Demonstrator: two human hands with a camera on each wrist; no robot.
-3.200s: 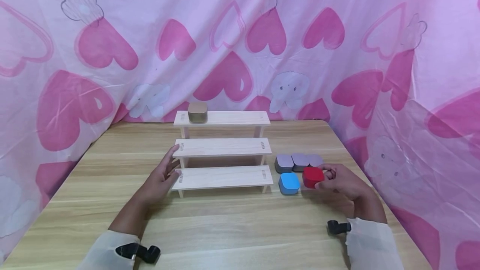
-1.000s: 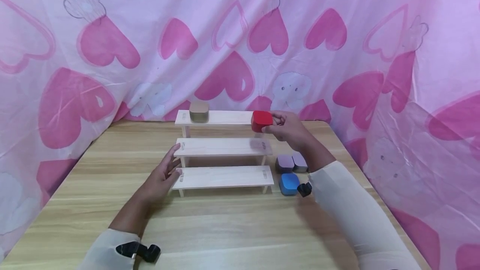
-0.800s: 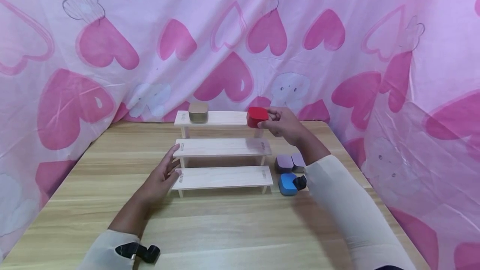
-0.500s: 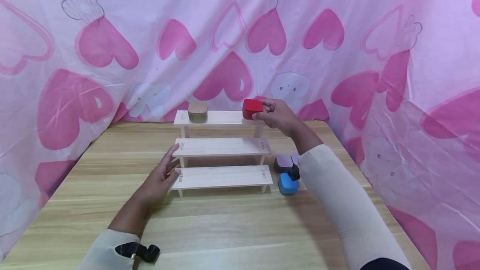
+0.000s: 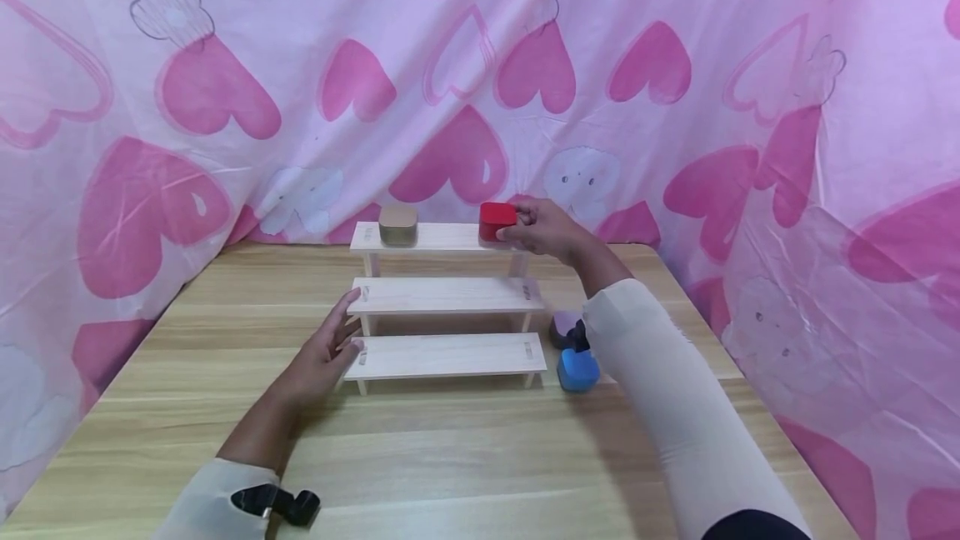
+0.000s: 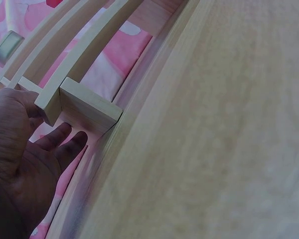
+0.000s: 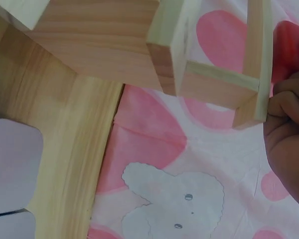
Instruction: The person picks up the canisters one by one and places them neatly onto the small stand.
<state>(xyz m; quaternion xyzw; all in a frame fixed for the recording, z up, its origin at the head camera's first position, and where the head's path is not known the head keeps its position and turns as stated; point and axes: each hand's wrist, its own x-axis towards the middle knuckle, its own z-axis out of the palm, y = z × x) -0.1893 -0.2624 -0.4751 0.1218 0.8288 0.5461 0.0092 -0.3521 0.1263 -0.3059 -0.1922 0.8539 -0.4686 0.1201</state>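
Observation:
My right hand (image 5: 551,232) pinches a red rounded-square block (image 5: 497,221) at the right part of the top shelf (image 5: 450,234); in the right wrist view the red block (image 7: 290,52) is against the shelf board. A brown block (image 5: 398,225) sits near that shelf's left end. My left hand (image 5: 322,352) touches the left ends of the middle shelf (image 5: 446,294) and the bottom shelf (image 5: 450,355), its fingers loosely extended. The left wrist view shows the left hand (image 6: 30,154) beside a shelf end and leg.
On the table (image 5: 420,457), right of the shelves, lie a blue block (image 5: 577,370) and a lilac block (image 5: 564,327), partly covered by the right sleeve. Two lilac blocks (image 7: 15,167) show in the right wrist view. A pink heart-patterned cloth (image 5: 450,65) hangs behind.
My right hand has carried the red block from beside the lilac blocks up and left to the top shelf, lastly moving slightly left and down. My left hand has stayed put.

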